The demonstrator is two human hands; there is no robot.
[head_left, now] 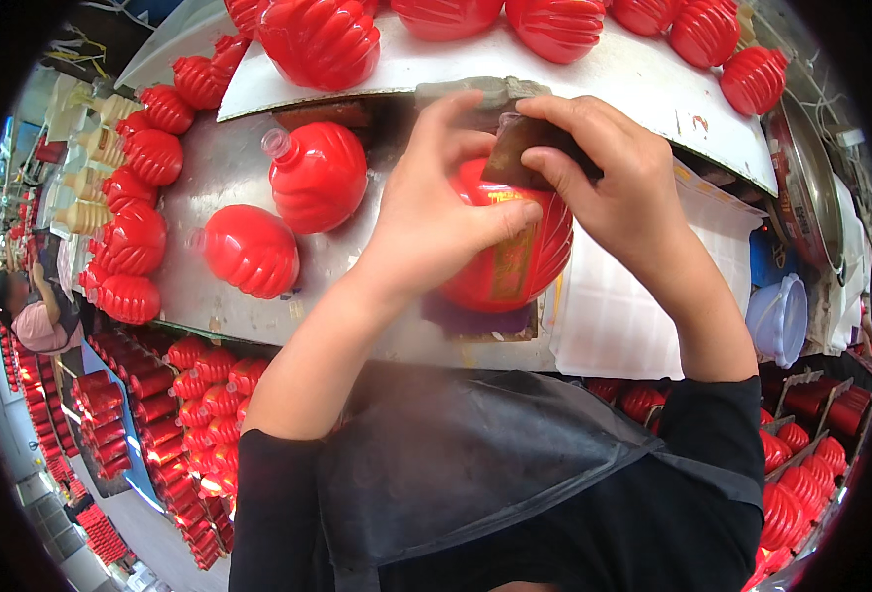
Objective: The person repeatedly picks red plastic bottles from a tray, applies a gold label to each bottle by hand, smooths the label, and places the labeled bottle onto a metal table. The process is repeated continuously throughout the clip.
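In front of me a round red ribbed bottle [556,232] rests at the table's near edge, with a gold strip label [511,271] down its side. My left hand [431,202] is wrapped round the bottle's left side, its thumb stretched over the label's upper part and its other fingers curled near the top. My right hand [618,163] pinches a flat dark-brown scraper [518,150] between thumb and fingers. The scraper lies against the bottle's upper part and hides some of it. Two more red bottles [320,178] lie to the left of my left hand.
Behind the bottle runs a raised white board [643,84] carrying several red bottles. More bottles [130,237] line the left edge. A white sheet [614,306] lies right of the bottle; a pale blue bucket [779,318] stands farther right. Racks of red bottles [204,409] fill the lower left.
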